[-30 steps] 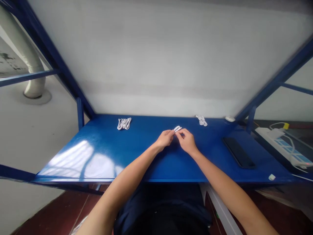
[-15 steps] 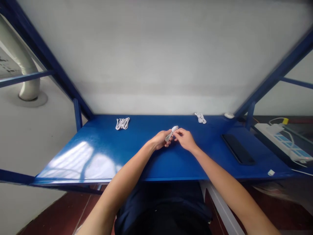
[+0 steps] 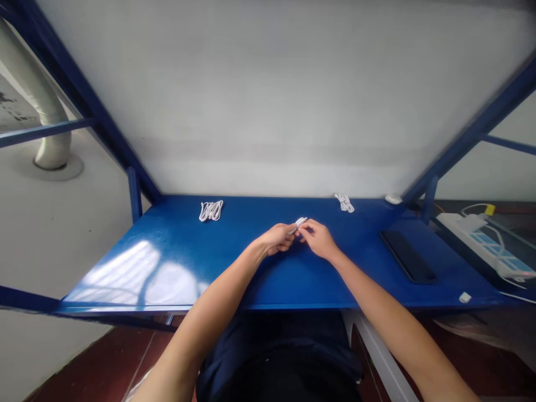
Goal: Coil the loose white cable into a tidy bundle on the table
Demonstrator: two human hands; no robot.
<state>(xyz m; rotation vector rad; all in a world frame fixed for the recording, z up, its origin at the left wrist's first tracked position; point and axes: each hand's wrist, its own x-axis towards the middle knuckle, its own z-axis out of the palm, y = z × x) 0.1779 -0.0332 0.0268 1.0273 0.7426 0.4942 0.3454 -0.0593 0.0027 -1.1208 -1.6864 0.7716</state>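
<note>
A small white coiled cable (image 3: 300, 221) is held above the middle of the blue table (image 3: 234, 279). My left hand (image 3: 278, 238) grips its near left end between thumb and fingers. My right hand (image 3: 317, 237) pinches at the cable's right side, its fingertips close to the left ones; exactly what they grip is too small to tell. More white cable bundles (image 3: 211, 210) lie at the back left of the table, and another white bundle (image 3: 344, 203) lies at the back right.
A black phone (image 3: 407, 256) lies on the right side of the table. Near it are a small white block (image 3: 464, 297) and a white rounded object (image 3: 393, 199). A power strip (image 3: 488, 245) with cords is beyond the right edge. Blue frame bars rise at both sides.
The cable in my hands has tipped, so less of its loops shows, and my left fingers are more closed around it. Both hands stay in nearly the same place.
</note>
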